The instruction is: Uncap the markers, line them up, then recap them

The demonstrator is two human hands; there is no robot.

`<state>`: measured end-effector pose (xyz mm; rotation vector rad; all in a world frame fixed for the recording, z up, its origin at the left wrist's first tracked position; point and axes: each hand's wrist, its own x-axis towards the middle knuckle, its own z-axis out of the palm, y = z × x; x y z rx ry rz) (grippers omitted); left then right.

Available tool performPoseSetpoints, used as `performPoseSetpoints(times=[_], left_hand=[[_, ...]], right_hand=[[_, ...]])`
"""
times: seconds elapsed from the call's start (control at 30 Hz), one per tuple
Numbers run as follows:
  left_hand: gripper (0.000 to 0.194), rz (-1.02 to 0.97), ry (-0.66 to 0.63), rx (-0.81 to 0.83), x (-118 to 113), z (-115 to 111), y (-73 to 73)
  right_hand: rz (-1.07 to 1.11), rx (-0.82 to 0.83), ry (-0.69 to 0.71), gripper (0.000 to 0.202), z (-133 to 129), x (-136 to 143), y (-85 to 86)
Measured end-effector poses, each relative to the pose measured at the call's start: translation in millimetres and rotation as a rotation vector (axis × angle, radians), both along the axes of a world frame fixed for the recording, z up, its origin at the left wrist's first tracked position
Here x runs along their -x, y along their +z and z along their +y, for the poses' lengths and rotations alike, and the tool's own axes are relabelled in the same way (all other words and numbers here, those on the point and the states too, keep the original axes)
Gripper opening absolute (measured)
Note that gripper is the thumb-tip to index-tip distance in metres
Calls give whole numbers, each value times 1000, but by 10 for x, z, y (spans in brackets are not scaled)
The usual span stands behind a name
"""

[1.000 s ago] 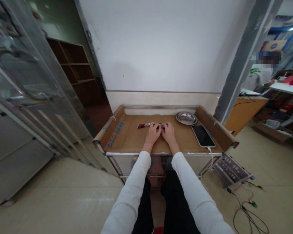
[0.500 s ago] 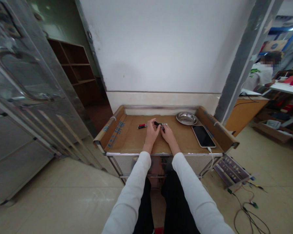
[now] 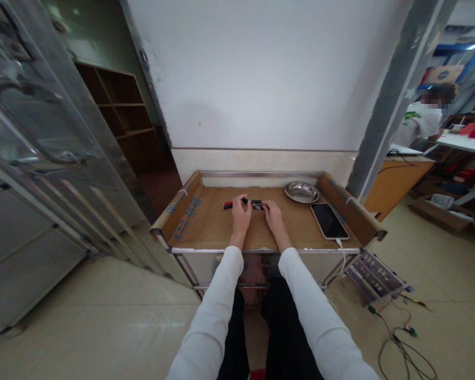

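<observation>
My left hand is closed, with a short black piece showing at its fingertips, probably part of a pen. Just to the right, a black pen with silvery parts lies close over the cardboard, and my right hand pinches its right end. A gap shows between the fingers of the two hands. On the left, a red pen and a black pen lie side by side, their right ends hidden behind my left hand.
Cardboard lines the cart top, with raised sides left and right. A round metal dish stands at the back right. In front of it lies a phone with a white cable hanging over the front edge.
My hands have moved apart, the left one slightly leftward. The black piece at my left fingertips now sits apart from the pen by my right hand.
</observation>
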<state>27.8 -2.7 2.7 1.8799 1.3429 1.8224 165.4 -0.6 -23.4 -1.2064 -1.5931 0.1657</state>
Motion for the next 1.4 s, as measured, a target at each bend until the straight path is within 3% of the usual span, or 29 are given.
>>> performPoseSetpoints(times=[0.17,0.27,0.53,1.1,1.4], left_hand=[[9,198,-270,144,-29,-6,-1],[7,303,-326,209,-34,-4,-18],[14,346,-226,238,-31,44,-103],[21,441,-115,229,-45,8,-71],[8,443,-65,128,-63,-4,-61]], right_hand=[[114,-89,-184,29,-51,-49,41],[160,-102,-220,28,-70,-54,55],[167,-28,-193,15,-96,-35,96],[-115,124,-57,22,-110,27,57],[-121,58,-5,23,-76,36,21]])
